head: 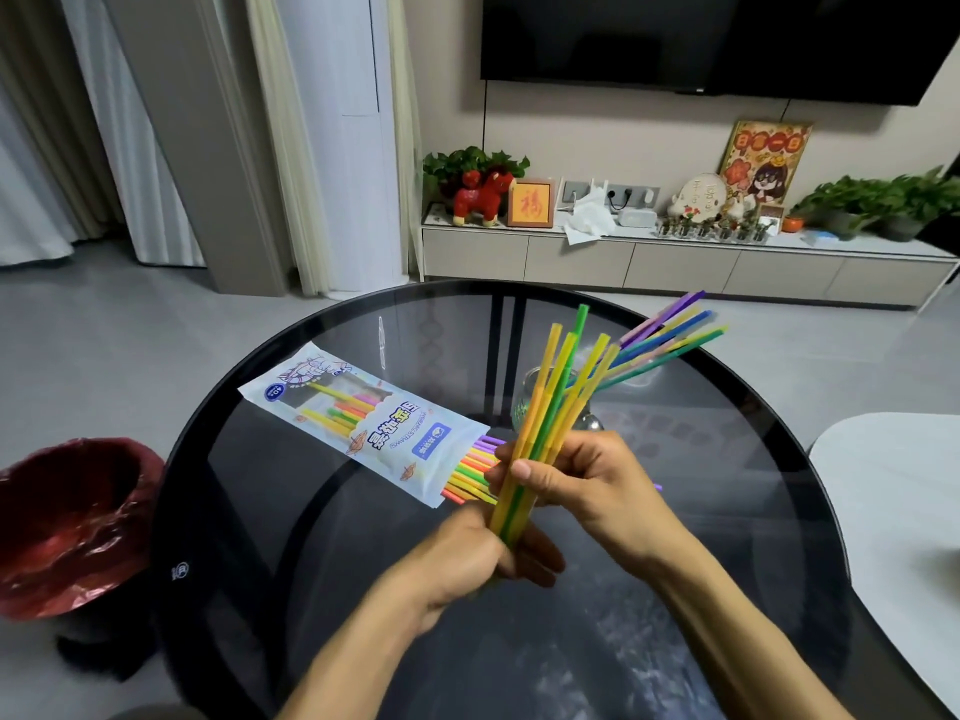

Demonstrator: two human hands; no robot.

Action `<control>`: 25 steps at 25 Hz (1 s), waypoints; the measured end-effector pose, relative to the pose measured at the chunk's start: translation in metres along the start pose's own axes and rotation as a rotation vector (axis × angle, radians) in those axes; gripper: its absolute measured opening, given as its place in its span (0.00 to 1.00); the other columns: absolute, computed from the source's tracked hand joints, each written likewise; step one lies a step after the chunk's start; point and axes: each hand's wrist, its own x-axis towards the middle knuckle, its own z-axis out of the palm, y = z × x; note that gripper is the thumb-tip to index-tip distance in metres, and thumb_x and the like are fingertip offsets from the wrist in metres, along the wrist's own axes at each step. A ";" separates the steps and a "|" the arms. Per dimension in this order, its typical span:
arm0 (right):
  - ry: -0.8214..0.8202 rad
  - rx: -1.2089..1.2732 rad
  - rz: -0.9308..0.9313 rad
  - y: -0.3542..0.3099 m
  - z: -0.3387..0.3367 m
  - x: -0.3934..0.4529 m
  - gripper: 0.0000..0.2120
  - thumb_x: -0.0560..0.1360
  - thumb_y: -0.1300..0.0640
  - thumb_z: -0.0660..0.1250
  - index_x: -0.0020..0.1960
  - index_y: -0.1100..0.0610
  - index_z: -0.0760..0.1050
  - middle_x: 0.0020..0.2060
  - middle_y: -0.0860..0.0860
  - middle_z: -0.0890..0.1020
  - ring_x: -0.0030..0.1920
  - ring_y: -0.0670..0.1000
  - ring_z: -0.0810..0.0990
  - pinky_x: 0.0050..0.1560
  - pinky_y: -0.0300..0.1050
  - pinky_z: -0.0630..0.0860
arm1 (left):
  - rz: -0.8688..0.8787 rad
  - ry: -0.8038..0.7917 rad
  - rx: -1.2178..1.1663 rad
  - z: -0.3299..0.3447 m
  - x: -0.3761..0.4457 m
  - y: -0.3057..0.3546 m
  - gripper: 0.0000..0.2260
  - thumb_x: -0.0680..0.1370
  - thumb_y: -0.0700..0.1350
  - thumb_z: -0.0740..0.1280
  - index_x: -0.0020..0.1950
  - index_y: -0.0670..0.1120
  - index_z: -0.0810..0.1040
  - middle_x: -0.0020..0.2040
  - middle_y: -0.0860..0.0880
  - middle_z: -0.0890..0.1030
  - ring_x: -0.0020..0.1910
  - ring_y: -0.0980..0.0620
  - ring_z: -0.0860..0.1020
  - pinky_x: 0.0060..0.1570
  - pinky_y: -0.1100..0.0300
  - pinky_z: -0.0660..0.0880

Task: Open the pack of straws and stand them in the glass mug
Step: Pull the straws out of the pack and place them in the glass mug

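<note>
Your left hand point(470, 556): nearest you, fingers curled shut around the bottom ends of the held straws; it sits just below your right hand.
Your right hand point(582, 483): closed on the same bundle a little higher up, thumb across the front, fingers wrapped behind; the two hands are nearly touching.
Held straws point(553, 407): a yellow, orange and green bunch, clamped by both hands; it rises from your grip and fans slightly, tilted away from you and a touch to the right.
Pack of straws point(363, 418): lies flat on the table, just left of your grip; its open end faces your right hand, and pink, yellow, green and purple straws point(470, 472) poke out of it, reaching almost to your fingers.
Glass mug point(524, 402): stands directly beyond your grip, largely hidden behind the held bunch; purple, blue, pink and green straws point(665, 340) already stand in it, leaning away to the upper right.
Table point(727, 511): round dark glass with a black rim, beneath both hands.
Bin point(72, 522): red-lined, on the floor well left of your grip.
TV cabinet point(675, 262): far beyond the mug, against the wall; plants and ornaments sit on top.
</note>
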 end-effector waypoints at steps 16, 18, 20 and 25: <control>1.006 0.147 0.060 0.031 -0.057 0.097 0.08 0.73 0.60 0.71 0.36 0.54 0.80 0.37 0.54 0.84 0.40 0.53 0.83 0.52 0.63 0.81 | 0.227 0.587 -0.115 -0.020 0.003 0.008 0.12 0.74 0.30 0.66 0.44 0.46 0.84 0.44 0.49 0.86 0.43 0.57 0.82 0.42 0.71 0.76; 0.996 0.061 0.097 0.037 -0.054 0.097 0.08 0.72 0.55 0.72 0.33 0.53 0.80 0.36 0.54 0.85 0.40 0.56 0.85 0.49 0.63 0.82 | 0.233 0.582 -0.095 -0.020 0.003 0.008 0.13 0.74 0.30 0.65 0.45 0.47 0.84 0.44 0.50 0.86 0.43 0.57 0.82 0.41 0.72 0.76; 0.967 -0.053 0.116 0.038 -0.053 0.093 0.10 0.70 0.50 0.73 0.32 0.52 0.80 0.34 0.55 0.85 0.39 0.60 0.86 0.46 0.61 0.83 | 0.241 0.575 -0.083 -0.020 0.001 0.007 0.12 0.74 0.31 0.66 0.44 0.47 0.83 0.44 0.51 0.86 0.42 0.58 0.82 0.42 0.71 0.77; 0.870 -0.025 0.118 0.030 -0.062 0.076 0.08 0.76 0.57 0.70 0.38 0.56 0.81 0.36 0.57 0.84 0.36 0.56 0.85 0.40 0.48 0.83 | 0.252 0.609 -0.039 -0.023 0.005 0.005 0.13 0.74 0.32 0.65 0.43 0.49 0.83 0.44 0.52 0.86 0.46 0.52 0.83 0.47 0.61 0.78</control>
